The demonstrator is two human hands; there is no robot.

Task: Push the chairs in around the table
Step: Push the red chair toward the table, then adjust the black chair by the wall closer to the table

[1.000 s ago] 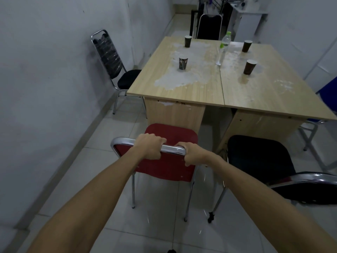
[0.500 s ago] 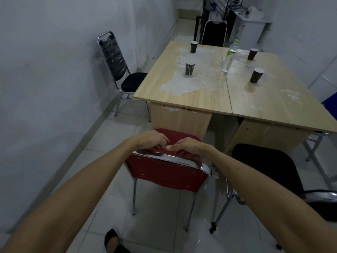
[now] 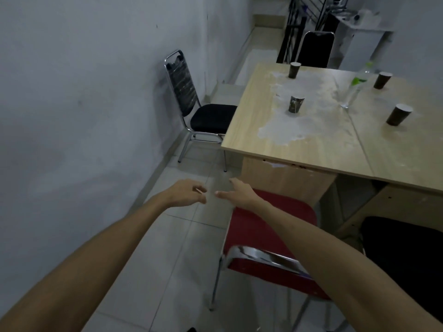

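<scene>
Half a second ago both hands lay on the chrome top rail of the red chair; now they have left it and reach forward and left, and the view has swung left with them. At about 5 o'clock the red chair stands with its seat front close against the table panel, so I judge it pushed in. A black seat shows at 4 o'clock, its place against the table cut off by the frame edge.

The left hand and right hand hover over bare floor near the centre, almost touching at the fingertips, fingers loosely spread and holding nothing.

At 11 o'clock the wall chair stands by the table's left side, its seat just meeting the table edge and its back toward the wall. It looks like the next one to push.

To do that well: step round behind it, take the top rail with both hands set apart, and push straight so the legs slide evenly on the tile. Ease off before the seat knocks the table, since four cups and a bottle stand on top. At 1 o'clock a far chair waits at the table's end.
</scene>
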